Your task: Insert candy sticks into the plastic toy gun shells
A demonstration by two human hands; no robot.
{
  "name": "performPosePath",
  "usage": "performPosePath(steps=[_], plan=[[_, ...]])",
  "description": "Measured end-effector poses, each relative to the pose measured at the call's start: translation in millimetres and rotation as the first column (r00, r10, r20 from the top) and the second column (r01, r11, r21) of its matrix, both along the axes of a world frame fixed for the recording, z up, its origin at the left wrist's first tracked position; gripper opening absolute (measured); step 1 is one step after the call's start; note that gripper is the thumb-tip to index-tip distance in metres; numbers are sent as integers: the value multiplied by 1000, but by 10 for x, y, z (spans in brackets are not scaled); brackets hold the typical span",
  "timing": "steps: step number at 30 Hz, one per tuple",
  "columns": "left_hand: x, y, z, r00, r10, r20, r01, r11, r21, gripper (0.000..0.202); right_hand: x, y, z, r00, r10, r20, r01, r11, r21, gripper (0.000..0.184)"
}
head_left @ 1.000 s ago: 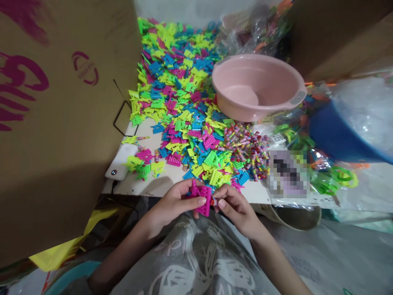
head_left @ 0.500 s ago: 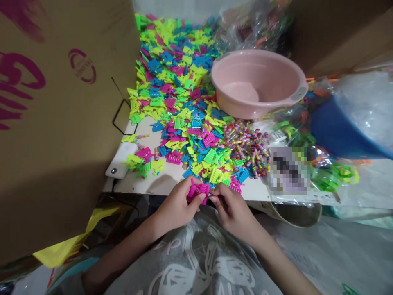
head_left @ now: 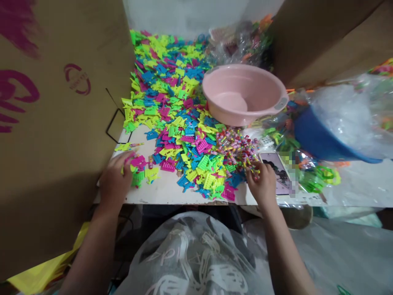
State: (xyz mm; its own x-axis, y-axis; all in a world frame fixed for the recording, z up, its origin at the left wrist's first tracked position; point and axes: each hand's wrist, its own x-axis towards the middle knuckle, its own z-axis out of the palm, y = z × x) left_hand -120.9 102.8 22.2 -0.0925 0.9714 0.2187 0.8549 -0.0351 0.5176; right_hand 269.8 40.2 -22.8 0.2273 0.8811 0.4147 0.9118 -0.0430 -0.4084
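At the left of the table, my left hand [head_left: 116,176] is over a small group of plastic pieces, its thumb and fingers apart beside a pink ridged piece [head_left: 139,162]. Motion blurs its fingertips. My right hand [head_left: 262,180] reaches into a heap of small striped, crayon-like sticks [head_left: 231,145], fingers curled round one or more of them; the exact grip is partly hidden. Between the hands lies a large pile of ridged plastic pieces [head_left: 196,157] in pink, blue, green and yellow. A few loose green pieces [head_left: 138,179] sit near my left hand.
A pink basin [head_left: 242,116] stands behind the sticks. A phone [head_left: 278,172] lies right of my right hand. Farther right are a blue tub [head_left: 322,137] with clear plastic bags and green rings [head_left: 325,176]. A tall cardboard box [head_left: 61,155] walls off the left side.
My hands have parted from the middle, where both were at a pink piece. The left has moved to the small group at left, the right to the sticks. The view has shifted slightly.
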Motion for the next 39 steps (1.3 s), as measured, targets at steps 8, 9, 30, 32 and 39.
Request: performPosePath(steps=[8,9,30,32,39], plan=[[-7,209,-430,976,-4,-217,-2,1000,-25,49,148,261,-251,996,-47,77,50,998,-37,24],[87,194,-451,975,-72,-211,60,996,-66,48,155,272,-257,996,-44,72,46,998,-33,22],[614,-22,-425,882,-107,460,277,907,-319,20,-974,-486,4,605,255,-754,-435,899,-45,16],[697,-156,-327,794,-64,605,328,882,-337,25,-1081,-508,65,585,282,-761,-494,868,-57,17],[1030,-581,21,151,434,888,624,655,-426,57,-1126,-508,241,479,304,-824,-568,822,-27,18]])
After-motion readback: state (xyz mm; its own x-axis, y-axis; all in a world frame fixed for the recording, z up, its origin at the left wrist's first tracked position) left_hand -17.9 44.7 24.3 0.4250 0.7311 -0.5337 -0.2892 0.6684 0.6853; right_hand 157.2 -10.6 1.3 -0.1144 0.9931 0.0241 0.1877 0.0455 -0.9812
